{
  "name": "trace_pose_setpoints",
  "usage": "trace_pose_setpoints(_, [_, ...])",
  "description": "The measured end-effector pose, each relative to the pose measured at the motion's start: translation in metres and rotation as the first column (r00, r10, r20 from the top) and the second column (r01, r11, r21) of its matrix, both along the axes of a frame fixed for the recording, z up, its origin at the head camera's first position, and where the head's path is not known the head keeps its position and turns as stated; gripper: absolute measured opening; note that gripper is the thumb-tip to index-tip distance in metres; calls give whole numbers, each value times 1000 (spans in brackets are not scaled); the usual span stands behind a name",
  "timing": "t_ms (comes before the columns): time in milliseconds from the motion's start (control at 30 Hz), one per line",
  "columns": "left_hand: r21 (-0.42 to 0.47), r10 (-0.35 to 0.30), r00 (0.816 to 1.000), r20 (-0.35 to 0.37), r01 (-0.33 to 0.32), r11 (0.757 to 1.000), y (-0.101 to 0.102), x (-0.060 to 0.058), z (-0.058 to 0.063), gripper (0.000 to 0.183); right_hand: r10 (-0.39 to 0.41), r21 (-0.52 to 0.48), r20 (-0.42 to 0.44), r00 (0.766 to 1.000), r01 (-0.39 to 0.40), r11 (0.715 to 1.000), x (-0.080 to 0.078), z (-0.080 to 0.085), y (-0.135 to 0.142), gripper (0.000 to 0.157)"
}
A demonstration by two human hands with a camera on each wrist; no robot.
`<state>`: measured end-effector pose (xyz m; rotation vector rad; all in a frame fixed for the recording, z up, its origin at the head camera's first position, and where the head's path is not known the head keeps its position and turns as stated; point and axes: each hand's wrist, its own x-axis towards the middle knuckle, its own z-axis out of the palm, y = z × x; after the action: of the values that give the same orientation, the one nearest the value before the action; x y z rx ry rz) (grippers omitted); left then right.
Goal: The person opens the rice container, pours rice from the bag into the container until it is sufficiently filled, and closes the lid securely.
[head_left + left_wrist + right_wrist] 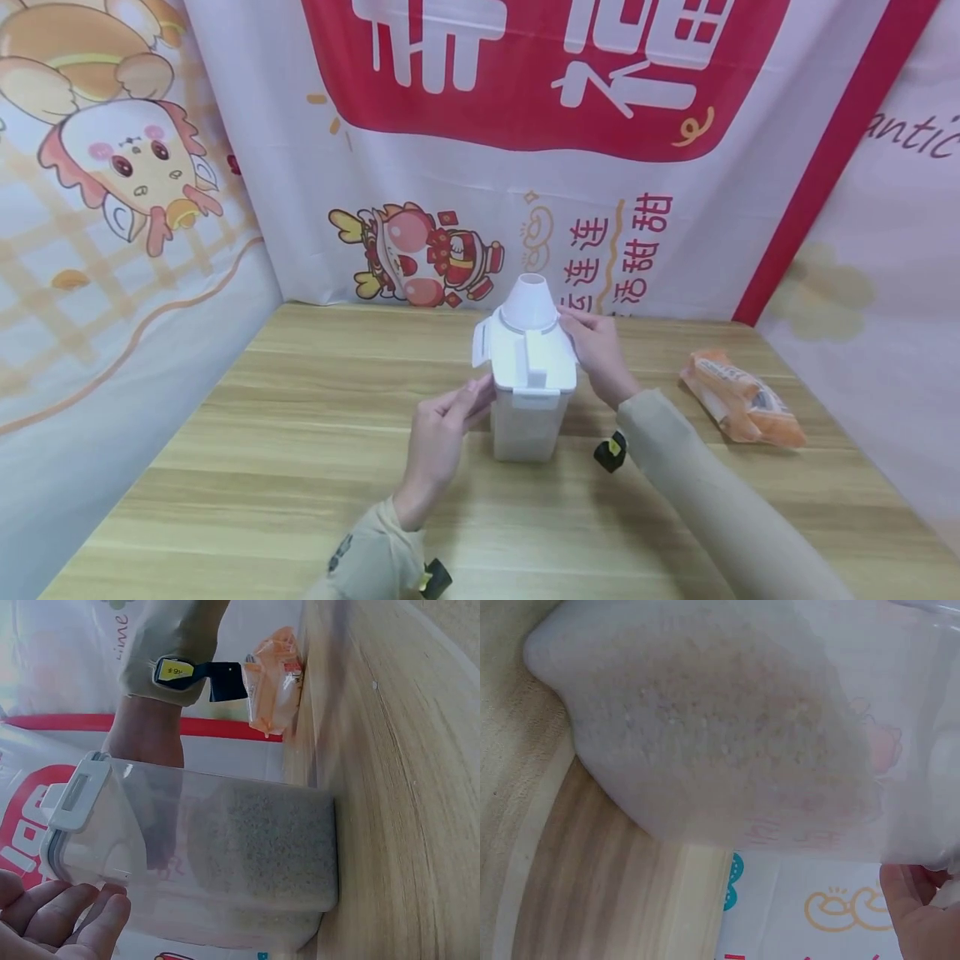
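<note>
A tall see-through storage container (528, 429) stands upright on the table, with pale rice-like grains (281, 836) filling its lower part. Its white lid (517, 354) carries a cone-shaped spout (531, 304) and side clips. The clip flap (480, 343) on the left sticks out from the lid, while the front clip (81, 793) lies against the wall. My left hand (442, 429) holds the container's left side just below the lid, bent fingertips at the rim. On the far right side, my right hand (596, 350) grips the lid's edge, its other fingers partly hidden behind the container.
An orange-and-clear plastic packet (742, 398) lies on the wooden table (300, 433) to the right of the container. Printed cloth (420, 167) hangs behind the table, with more cloth along both sides. Each wrist wears a small black camera mount (611, 452).
</note>
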<state>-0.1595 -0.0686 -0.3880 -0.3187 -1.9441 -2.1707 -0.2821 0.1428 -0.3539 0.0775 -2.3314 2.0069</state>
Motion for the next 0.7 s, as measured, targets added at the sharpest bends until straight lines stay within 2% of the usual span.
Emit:
trace_pose_setpoints(167, [-8,-3,1000,-13,3,1000,-1,-1,-2,34,5,26,-4,1000,-5,1000,7,4,0,37])
trace_pose_setpoints(267, [-13,3,1000,-30,-4,1000,-1,-1,-1,34,4,38,-27,1000,-3,999,18,7,1,42])
trace_pose_setpoints(367, [-44,61,996,-59,-63,997,-1,0,0,32,16,31,-63,998,-14,999,33,7,6,44])
trace_pose_setpoints(467, [-76,170,978,-123,-180,981,-3,-1,1,26,51,37,-151,987,-46,998,49,5,11,43])
trace_pose_setpoints(533, [-81,231,958,-172,-247,966,-6,-2,2,23,84,79,-244,966,-67,995,59,2,14,42])
trace_pose_setpoints(600, [-97,265,943,-201,-289,953,-10,-4,2,22,110,126,-348,931,-69,990,67,-2,17,41])
trace_pose_setpoints(633, [-112,269,940,-209,-296,949,-12,-5,3,22,123,154,-400,908,-66,986,71,-4,18,40])
trace_pose_setpoints(700, [-147,253,946,-201,-284,947,-14,-7,3,25,148,210,-491,858,-48,977,78,-8,20,39])
